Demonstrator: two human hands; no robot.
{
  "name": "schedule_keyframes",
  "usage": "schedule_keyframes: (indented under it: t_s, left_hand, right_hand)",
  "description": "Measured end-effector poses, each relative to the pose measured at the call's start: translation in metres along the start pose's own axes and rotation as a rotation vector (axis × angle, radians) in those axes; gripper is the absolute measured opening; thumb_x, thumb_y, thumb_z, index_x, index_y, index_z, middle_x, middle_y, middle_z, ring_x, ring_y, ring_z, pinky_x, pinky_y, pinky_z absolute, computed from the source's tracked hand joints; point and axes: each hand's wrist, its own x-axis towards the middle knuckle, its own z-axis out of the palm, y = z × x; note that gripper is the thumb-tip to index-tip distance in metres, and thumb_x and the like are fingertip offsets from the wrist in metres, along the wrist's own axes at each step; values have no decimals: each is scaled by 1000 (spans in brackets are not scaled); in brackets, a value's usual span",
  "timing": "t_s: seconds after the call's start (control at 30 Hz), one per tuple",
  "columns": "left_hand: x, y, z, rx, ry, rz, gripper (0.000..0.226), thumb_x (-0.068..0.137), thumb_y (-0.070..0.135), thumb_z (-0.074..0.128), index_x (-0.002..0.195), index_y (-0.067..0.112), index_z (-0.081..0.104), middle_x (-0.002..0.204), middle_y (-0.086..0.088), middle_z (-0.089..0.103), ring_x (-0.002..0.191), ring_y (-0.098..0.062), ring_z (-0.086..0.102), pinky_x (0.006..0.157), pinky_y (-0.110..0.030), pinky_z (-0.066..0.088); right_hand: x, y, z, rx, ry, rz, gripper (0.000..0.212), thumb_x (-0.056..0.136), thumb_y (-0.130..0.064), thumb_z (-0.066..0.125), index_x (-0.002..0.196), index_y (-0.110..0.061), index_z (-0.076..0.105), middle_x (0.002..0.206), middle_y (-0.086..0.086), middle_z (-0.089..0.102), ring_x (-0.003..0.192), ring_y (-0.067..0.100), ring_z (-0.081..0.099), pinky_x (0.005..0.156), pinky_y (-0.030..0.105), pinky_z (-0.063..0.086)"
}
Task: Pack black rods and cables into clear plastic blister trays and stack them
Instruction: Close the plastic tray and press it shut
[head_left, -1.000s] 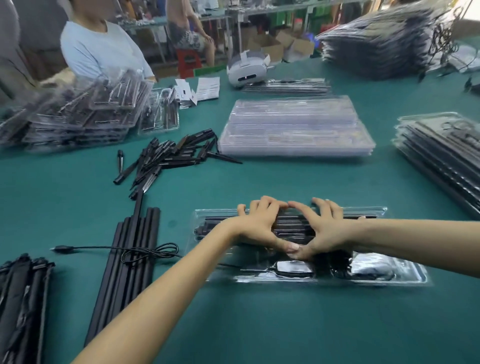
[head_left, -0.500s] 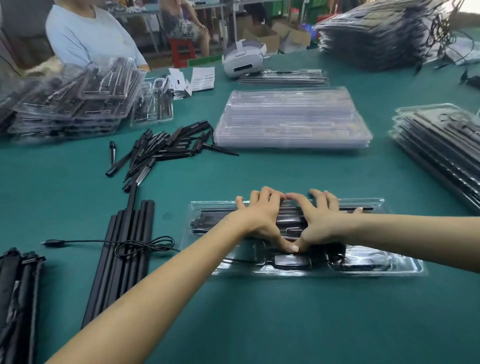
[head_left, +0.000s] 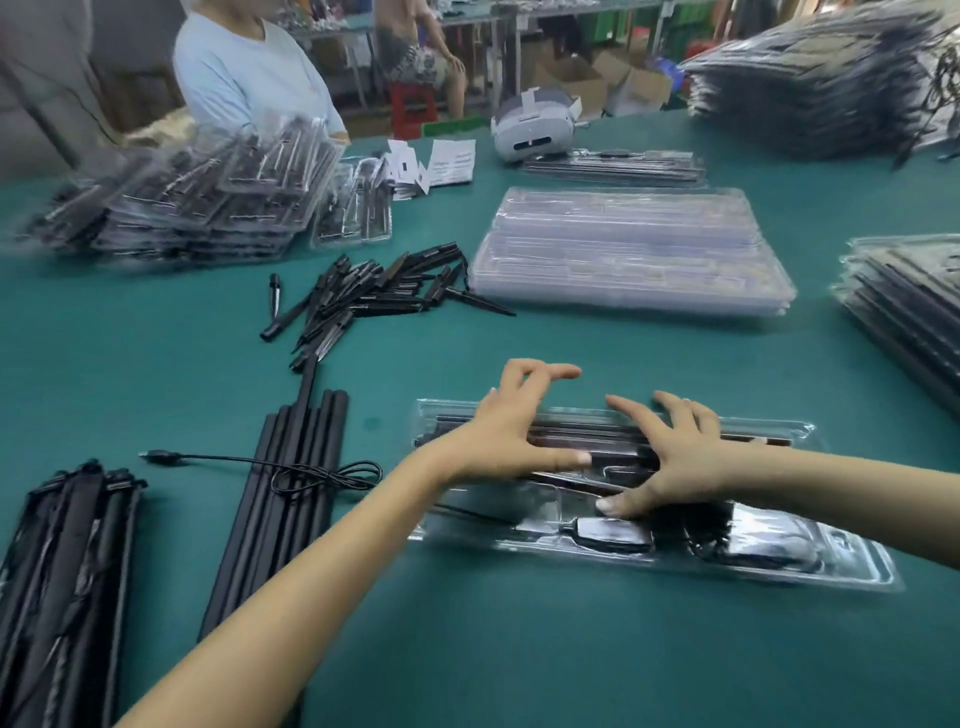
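Observation:
A clear blister tray (head_left: 841, 566) lies in front of me on the green table, filled with black rods and a coiled cable. My left hand (head_left: 511, 431) hovers over the tray's left half, fingers spread and lifted, thumb near the rods. My right hand (head_left: 675, 457) lies on the tray's middle, fingers spread, thumb pressing down. Neither hand grips anything. Long black rods (head_left: 280, 499) lie to the left with a loose black cable (head_left: 291, 470) across them.
Empty clear trays (head_left: 634, 254) are stacked ahead. Short black pieces (head_left: 374, 296) are heaped left of them. Packed trays stand at the right (head_left: 909, 312), far right (head_left: 810, 78) and far left (head_left: 176, 208). A person in a light shirt (head_left: 244, 78) sits opposite. A white headset (head_left: 535, 124) sits on the table.
Both hands were pressed together on the tray's middle. Now they have spread apart and the left hand's fingers have lifted off the tray.

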Motion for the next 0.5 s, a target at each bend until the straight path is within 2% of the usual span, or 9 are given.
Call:
schedule_keyframes:
  t_s: [0.03,0.13,0.2,0.3,0.4,0.5]
  left_hand:
    - [-12,-9,-15,-24,103,-23,67,85,34,69,141,25,33,135,2,26,135,-17,29,117,-40,17]
    - [-56,-46,-60,250,363,-104,48,88,27,65,131,21,46,128,4,41,127,-13,39,109,-33,26]
    - [-86,-66,-72,358,338,-122,38,88,25,66,124,20,53,119,7,49,121,-13,44,105,-35,31]
    - [-111,-80,-62,473,203,-148,15,91,33,61,106,31,63,108,17,52,112,-5,44,101,-34,31]
    - [-120,-85,-53,430,208,-166,6,92,35,60,92,32,66,95,20,53,94,3,45,101,-37,31]
    - [-129,-92,-50,414,204,-145,7,92,31,60,89,35,66,92,22,51,92,10,43,105,-37,26]
  right_hand:
    - [-2,0,-3,-60,-12,-13,125,49,-83,66,143,-54,-10,158,0,-16,145,28,-17,112,66,7]
    - [-4,-12,-15,-308,56,-120,119,59,-85,57,139,-54,-25,159,-1,-17,146,25,-17,103,76,1]
    - [-4,-37,-24,-267,120,-276,112,64,-82,56,140,-55,-22,160,-3,-14,146,21,-14,104,74,1]
    - [4,-90,-23,-89,113,-420,108,65,-80,57,144,-53,-12,160,-1,-6,147,21,-7,107,70,3]
    - [18,-132,-6,-111,53,-412,112,67,-76,62,147,-48,-11,160,5,-10,147,25,-10,108,71,3]
    - [30,-153,10,-121,-5,-381,116,65,-75,66,148,-46,-9,160,8,-11,146,26,-12,107,72,2]
